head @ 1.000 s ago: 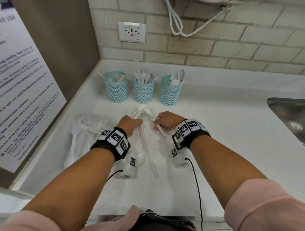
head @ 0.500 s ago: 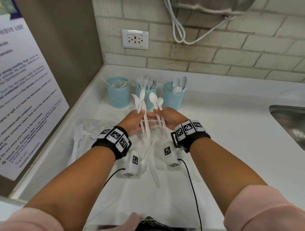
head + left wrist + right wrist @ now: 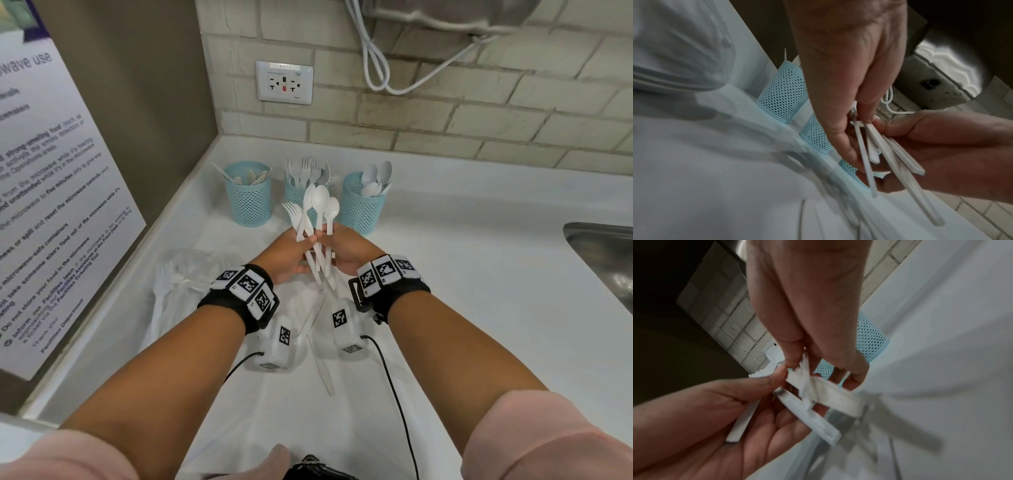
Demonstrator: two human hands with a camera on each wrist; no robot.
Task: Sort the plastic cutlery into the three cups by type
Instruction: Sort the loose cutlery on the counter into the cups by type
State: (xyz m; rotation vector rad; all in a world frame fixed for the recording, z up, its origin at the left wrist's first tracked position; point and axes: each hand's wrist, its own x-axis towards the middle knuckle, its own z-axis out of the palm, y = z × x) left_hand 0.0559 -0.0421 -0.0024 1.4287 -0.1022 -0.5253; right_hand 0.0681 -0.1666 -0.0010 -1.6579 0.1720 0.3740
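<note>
Three blue mesh cups stand at twelve o'clock on the counter (image 3: 479, 260): the left cup (image 3: 249, 198) with knives, the middle cup (image 3: 297, 193) with forks, the right cup (image 3: 362, 208) with spoons. At nine o'clock lies a clear bag (image 3: 178, 274) of cutlery. My left hand (image 3: 286, 255) and right hand (image 3: 344, 251) meet at centre, each grip pinched narrow on the handles of one fanned bunch of a fork (image 3: 293, 213) and spoons (image 3: 321, 202). At six o'clock loose cutlery (image 3: 322, 370) lies flat.
</note>
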